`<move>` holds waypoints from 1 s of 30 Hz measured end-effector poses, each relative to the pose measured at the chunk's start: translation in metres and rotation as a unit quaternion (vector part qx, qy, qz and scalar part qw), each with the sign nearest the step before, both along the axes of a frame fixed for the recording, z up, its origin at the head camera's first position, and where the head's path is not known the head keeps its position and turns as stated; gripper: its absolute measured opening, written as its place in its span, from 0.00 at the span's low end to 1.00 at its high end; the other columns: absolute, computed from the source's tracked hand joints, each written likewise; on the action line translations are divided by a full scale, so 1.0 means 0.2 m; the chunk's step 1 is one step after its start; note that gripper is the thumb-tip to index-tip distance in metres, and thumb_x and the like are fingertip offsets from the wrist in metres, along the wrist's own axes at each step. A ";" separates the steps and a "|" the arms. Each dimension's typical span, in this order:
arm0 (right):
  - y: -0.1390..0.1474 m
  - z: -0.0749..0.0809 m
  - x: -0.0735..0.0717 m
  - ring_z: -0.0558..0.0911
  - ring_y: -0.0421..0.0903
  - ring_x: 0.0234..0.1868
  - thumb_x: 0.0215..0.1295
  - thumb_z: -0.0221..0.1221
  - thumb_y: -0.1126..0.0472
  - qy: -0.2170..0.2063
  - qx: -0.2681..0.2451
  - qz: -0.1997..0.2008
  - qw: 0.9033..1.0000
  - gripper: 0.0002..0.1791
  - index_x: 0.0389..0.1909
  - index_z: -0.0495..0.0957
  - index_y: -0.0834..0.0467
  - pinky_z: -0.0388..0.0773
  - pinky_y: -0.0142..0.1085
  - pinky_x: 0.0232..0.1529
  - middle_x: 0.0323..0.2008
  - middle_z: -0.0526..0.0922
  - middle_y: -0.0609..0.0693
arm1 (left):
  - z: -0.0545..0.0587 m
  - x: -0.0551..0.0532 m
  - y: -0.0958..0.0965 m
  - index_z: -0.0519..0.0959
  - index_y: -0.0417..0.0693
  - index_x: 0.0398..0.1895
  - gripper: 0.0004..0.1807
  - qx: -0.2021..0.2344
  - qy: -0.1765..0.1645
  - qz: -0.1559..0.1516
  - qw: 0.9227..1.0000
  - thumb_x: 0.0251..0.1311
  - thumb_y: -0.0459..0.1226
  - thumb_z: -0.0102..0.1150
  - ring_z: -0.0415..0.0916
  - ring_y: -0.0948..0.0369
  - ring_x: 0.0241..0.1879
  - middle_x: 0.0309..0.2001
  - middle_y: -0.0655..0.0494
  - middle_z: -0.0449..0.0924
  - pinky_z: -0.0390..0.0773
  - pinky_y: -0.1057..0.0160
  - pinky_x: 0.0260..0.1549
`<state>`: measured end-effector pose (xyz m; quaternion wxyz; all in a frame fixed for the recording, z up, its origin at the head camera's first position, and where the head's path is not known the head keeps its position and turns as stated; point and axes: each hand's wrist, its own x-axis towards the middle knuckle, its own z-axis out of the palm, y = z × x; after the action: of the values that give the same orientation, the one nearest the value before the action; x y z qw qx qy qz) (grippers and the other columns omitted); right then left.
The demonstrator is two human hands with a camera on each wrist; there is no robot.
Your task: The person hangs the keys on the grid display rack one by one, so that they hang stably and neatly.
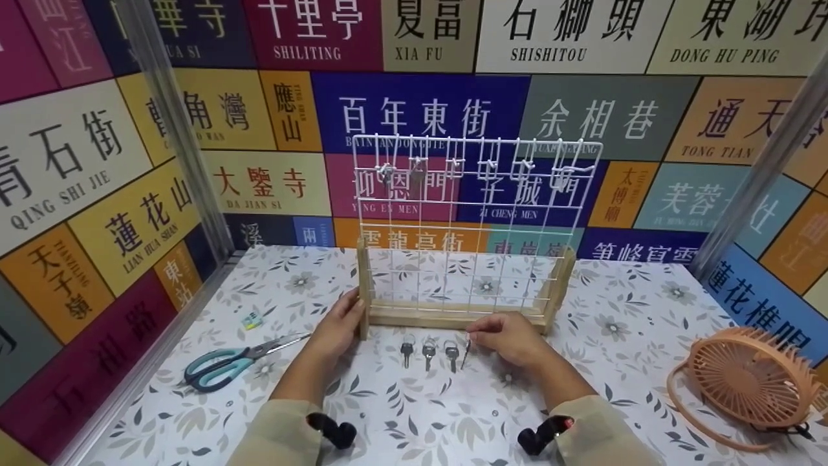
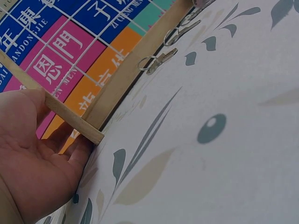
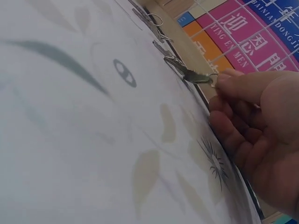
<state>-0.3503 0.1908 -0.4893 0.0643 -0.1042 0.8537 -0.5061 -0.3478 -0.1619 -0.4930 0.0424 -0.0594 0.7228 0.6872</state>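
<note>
A white wire rack (image 1: 479,208) with a wooden frame stands upright on the table. My left hand (image 1: 336,327) grips its left wooden post (image 2: 70,114) near the bottom. In front of the base, my right hand (image 1: 514,336) pinches the ring of a key (image 3: 198,77) between thumb and forefinger; the key hangs down from it. Left of that key, three more keys with rings, a left one (image 1: 406,349), a middle one (image 1: 429,353) and a right one (image 1: 451,355), lie in a row. Metal pieces, possibly keys, hang from the two leftmost hooks (image 1: 386,169) of the rack.
Scissors (image 1: 226,367) with blue-and-black handles lie left of my left forearm, beside a small green-and-yellow packet (image 1: 251,320). An orange fan (image 1: 744,382) stands at the right. A floral cloth (image 1: 466,427) covers the table, and sign-printed panels (image 1: 414,39) rise behind.
</note>
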 end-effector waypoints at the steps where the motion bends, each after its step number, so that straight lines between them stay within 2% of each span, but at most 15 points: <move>1: -0.01 0.01 0.00 0.86 0.43 0.38 0.69 0.72 0.59 -0.007 -0.024 -0.004 1.000 0.12 0.50 0.91 0.59 0.85 0.34 0.41 0.39 0.91 0.48 | 0.00 0.00 0.00 0.65 0.70 0.82 0.29 -0.002 0.002 -0.001 1.000 0.82 0.53 0.52 0.61 0.50 0.83 0.83 0.59 0.64 0.58 0.45 0.84; 4: -0.03 0.05 0.01 0.89 0.44 0.40 0.69 0.72 0.58 -0.011 -0.080 -0.012 0.997 0.17 0.54 0.89 0.62 0.88 0.39 0.47 0.40 0.93 0.49 | 0.01 0.00 -0.01 0.65 0.73 0.82 0.29 -0.018 -0.003 0.003 1.000 0.81 0.55 0.51 0.60 0.50 0.83 0.83 0.60 0.64 0.57 0.44 0.84; 8: -0.06 0.09 0.02 0.89 0.44 0.42 0.69 0.72 0.58 -0.009 -0.114 -0.024 0.993 0.18 0.55 0.88 0.62 0.88 0.44 0.53 0.42 0.93 0.49 | 0.01 0.00 -0.01 0.65 0.75 0.81 0.29 -0.030 -0.009 0.005 0.999 0.81 0.57 0.51 0.59 0.51 0.84 0.83 0.61 0.64 0.56 0.43 0.84; 15: -0.09 0.18 0.04 0.91 0.42 0.44 0.69 0.71 0.63 -0.003 -0.191 -0.028 0.981 0.16 0.54 0.87 0.66 0.90 0.34 0.50 0.45 0.92 0.50 | 0.01 0.01 -0.01 0.64 0.70 0.83 0.30 -0.042 0.012 0.001 0.999 0.82 0.55 0.50 0.60 0.49 0.84 0.84 0.57 0.63 0.58 0.43 0.84; 18: -0.10 0.25 0.07 0.91 0.42 0.42 0.69 0.71 0.64 0.014 -0.226 -0.036 0.973 0.14 0.52 0.88 0.66 0.91 0.34 0.49 0.41 0.92 0.47 | 0.01 0.01 -0.01 0.64 0.72 0.83 0.30 -0.031 0.003 0.002 1.000 0.81 0.56 0.51 0.58 0.50 0.84 0.84 0.59 0.63 0.56 0.43 0.85; 21: -0.12 0.34 0.11 0.91 0.43 0.40 0.70 0.70 0.67 0.042 -0.267 -0.047 0.962 0.10 0.49 0.89 0.65 0.91 0.35 0.48 0.38 0.92 0.47 | 0.00 0.01 0.00 0.64 0.74 0.82 0.30 -0.018 -0.004 0.000 1.000 0.80 0.57 0.52 0.57 0.51 0.85 0.84 0.60 0.63 0.55 0.43 0.85; 24: -0.16 0.42 0.15 0.90 0.43 0.37 0.70 0.68 0.71 0.061 -0.324 -0.059 0.942 0.07 0.46 0.89 0.64 0.90 0.35 0.48 0.36 0.91 0.48 | 0.00 0.01 0.01 0.65 0.75 0.82 0.31 -0.010 -0.004 -0.001 1.000 0.80 0.58 0.53 0.57 0.50 0.85 0.84 0.60 0.63 0.55 0.43 0.85; 27: -0.20 0.50 0.15 0.90 0.43 0.37 0.70 0.65 0.74 0.068 -0.380 -0.061 0.921 0.08 0.44 0.89 0.63 0.91 0.35 0.48 0.36 0.91 0.50 | 0.00 0.01 0.01 0.65 0.75 0.81 0.30 0.000 -0.007 0.002 1.000 0.79 0.58 0.53 0.58 0.50 0.84 0.83 0.60 0.64 0.56 0.44 0.85; 30: -0.23 0.58 0.15 0.91 0.44 0.37 0.70 0.64 0.76 0.078 -0.408 -0.058 0.908 0.10 0.43 0.90 0.61 0.91 0.35 0.47 0.37 0.91 0.52 | -0.01 0.00 0.01 0.65 0.77 0.81 0.30 0.002 -0.014 0.003 1.000 0.79 0.58 0.53 0.58 0.50 0.85 0.83 0.61 0.64 0.55 0.44 0.85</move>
<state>-0.3211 0.1448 -0.3738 -0.0800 -0.1112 0.5794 -0.8035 -0.3469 -0.1603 -0.4940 0.0506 -0.0712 0.7204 0.6880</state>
